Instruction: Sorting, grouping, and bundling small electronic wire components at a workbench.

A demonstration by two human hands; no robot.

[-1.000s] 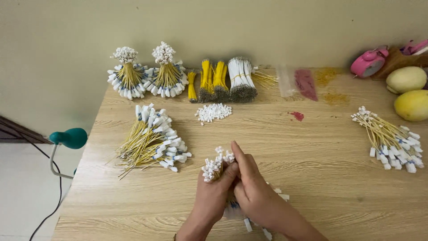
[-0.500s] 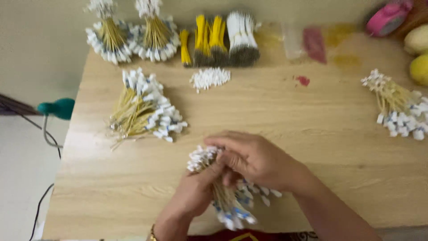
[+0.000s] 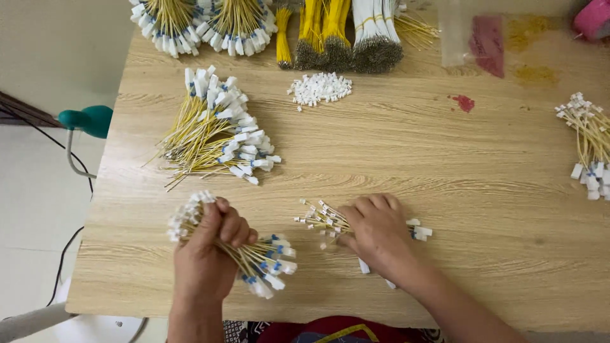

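Yellow wire bundle [image 3: 251, 257] lower left of frame, gripped tight in my left hand [image 3: 213, 244]. My right hand [image 3: 378, 228] lower centre, pressed flat over loose wires [image 3: 321, 219] on surface [image 3: 445, 165], fingers probably pinching some.

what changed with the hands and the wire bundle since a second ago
The hands, joined on one bundle before, have parted. The left hand now grips the bundle of yellow wires alone, off to the left. The right hand has let go and moved right, pressing down on a small loose batch of wires on the table. The big pile and the white connectors stayed put.
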